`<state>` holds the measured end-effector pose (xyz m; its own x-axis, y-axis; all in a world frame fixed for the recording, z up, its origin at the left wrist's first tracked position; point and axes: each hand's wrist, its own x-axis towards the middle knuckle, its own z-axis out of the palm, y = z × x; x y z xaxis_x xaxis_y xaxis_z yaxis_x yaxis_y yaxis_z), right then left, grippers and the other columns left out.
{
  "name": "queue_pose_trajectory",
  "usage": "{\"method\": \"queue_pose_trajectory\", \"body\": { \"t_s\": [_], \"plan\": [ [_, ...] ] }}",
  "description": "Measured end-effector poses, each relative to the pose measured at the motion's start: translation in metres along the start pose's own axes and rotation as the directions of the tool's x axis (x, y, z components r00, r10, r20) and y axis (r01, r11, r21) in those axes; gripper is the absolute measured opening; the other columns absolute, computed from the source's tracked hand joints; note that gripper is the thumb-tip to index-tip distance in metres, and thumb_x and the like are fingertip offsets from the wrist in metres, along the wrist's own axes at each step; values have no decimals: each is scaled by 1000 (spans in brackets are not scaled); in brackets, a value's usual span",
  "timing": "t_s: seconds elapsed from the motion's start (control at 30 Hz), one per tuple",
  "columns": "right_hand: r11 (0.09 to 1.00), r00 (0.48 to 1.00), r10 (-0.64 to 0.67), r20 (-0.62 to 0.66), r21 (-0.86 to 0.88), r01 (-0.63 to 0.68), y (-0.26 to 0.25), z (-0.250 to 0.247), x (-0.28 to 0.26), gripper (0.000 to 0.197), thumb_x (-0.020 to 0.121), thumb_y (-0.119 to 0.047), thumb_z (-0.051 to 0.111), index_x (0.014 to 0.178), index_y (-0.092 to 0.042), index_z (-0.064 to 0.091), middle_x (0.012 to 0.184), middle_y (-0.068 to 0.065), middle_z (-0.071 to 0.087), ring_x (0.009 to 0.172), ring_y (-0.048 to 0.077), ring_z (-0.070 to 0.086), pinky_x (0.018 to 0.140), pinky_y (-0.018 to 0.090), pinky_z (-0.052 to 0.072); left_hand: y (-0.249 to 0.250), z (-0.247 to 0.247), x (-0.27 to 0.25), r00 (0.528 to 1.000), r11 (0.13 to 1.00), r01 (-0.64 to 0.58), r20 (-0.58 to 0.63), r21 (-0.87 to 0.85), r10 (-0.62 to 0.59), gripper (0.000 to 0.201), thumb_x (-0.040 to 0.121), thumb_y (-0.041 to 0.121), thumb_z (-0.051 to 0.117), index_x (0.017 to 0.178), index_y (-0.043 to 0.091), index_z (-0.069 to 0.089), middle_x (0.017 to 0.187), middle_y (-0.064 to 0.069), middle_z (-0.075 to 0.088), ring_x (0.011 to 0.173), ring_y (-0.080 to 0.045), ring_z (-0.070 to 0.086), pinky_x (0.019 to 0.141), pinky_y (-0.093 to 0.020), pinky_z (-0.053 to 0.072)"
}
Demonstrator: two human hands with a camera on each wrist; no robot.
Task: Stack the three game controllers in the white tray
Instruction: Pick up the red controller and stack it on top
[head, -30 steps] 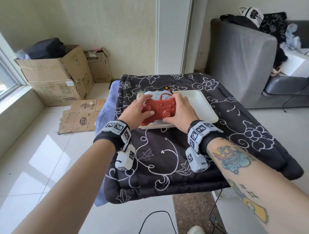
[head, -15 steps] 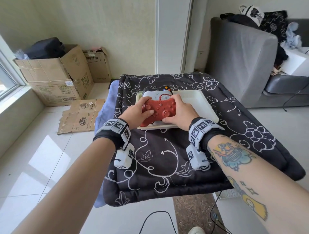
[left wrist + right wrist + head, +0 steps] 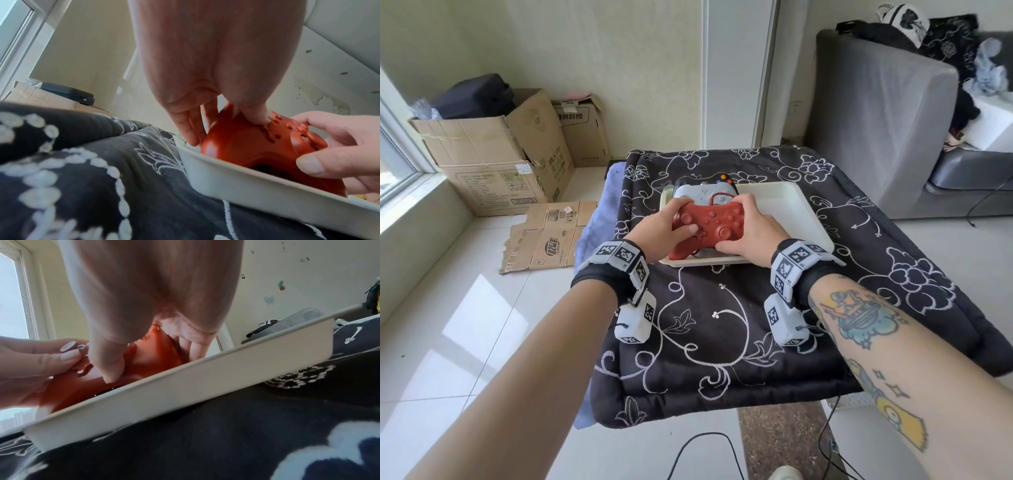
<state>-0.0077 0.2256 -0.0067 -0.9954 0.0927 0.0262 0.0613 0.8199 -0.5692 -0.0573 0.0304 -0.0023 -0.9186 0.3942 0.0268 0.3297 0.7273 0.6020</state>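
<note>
Both hands hold the red controller (image 3: 710, 228) over the left part of the white tray (image 3: 798, 205), which lies on the black quilt (image 3: 722, 325). The left hand (image 3: 664, 228) curls its fingers round the controller's left grip, thumb on its face. The right hand (image 3: 753, 233) curls round the right grip, thumb on the near edge. The red controller sits on a grey controller (image 3: 698, 193), whose far edge shows beyond it; a black controller (image 3: 717, 179) lies under that, at the tray's far left. Cardboard boxes (image 3: 493, 150) stand far left on the floor, a grey sofa (image 3: 887, 126) far right.
</note>
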Motion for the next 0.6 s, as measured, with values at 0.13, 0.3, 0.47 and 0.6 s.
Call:
{"method": "queue_pose_trajectory", "body": {
  "t_s": [0.13,0.3,0.47,0.6],
  "plan": [
    [1000,1000,-9,25,-11,9,0,0,3,82,74,-44,76,138,-29,27,118,7,63,101,30,65,87,37,52,-1,2,0,1000,1000,-4,-7,-4,4,59,94,37,53,148,31,29,109,-1,54,96,-23,57,85,-28,42],
    [1000,1000,-16,14,19,16,2,-1,3,84,74,-42,78,142,-30,29,121,6,65,105,28,64,82,27,45,-3,2,1,1000,1000,0,-9,-8,0,61,92,37,56,147,32,29,109,-2,55,95,-25,59,86,-31,46],
    [999,1000,-12,-3,40,12,4,2,2,84,72,-43,78,142,-33,33,121,4,65,106,26,64,81,25,44,-1,2,3,1000,1000,9,-10,-11,-9,62,91,34,59,146,29,31,107,1,52,95,-24,58,85,-31,45],
    [998,1000,-8,-4,65,8,5,3,2,83,71,-43,79,141,-34,33,121,4,66,107,27,64,85,28,47,-4,4,2,999,998,26,-30,-51,-28,62,89,34,62,143,30,33,105,-1,55,93,-26,61,82,-32,48]
  ]
}}
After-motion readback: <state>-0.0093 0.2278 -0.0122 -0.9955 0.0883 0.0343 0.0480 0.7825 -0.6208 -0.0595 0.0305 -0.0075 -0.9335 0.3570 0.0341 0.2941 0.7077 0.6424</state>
